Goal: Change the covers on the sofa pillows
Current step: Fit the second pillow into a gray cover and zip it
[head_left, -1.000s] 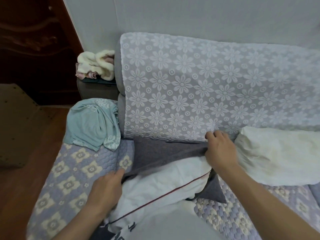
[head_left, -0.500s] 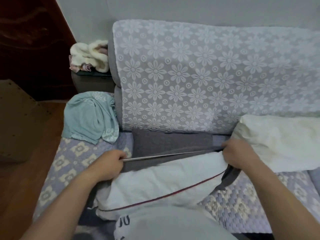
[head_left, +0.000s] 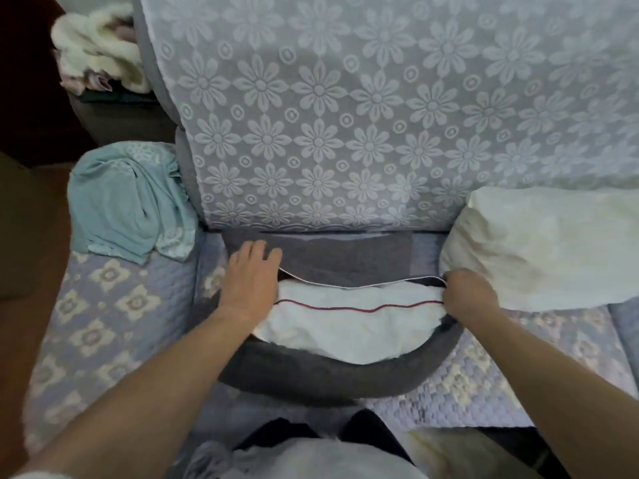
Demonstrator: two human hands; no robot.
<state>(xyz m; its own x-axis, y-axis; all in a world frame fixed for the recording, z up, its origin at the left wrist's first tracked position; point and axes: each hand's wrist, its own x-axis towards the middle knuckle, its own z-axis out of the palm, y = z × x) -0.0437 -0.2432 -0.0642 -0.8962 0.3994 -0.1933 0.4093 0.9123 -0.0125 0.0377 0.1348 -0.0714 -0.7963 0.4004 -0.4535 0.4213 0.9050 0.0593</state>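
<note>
Fingers of the left hand (head_left: 251, 285) lay flat on the soft dark grey fabric cover (head_left: 321, 371) at frame centre, while the right hand (head_left: 468, 292) pinched its limp opening edge, likely the best hold, around the light white pillow insert (head_left: 349, 326).

Two bare white pillows: one white pillow with a red piping line (head_left: 349, 323) and one plain cream pillow (head_left: 546, 247). One dark grey fabric cover (head_left: 328, 375), one crumpled teal cloth (head_left: 128, 202), two hands.

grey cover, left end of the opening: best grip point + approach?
Pinch the grey cover by its pale-edged opening hem beside the left hand, coming from above. That edge stands free of the white pillow; the right hand already grips its right end.
</note>
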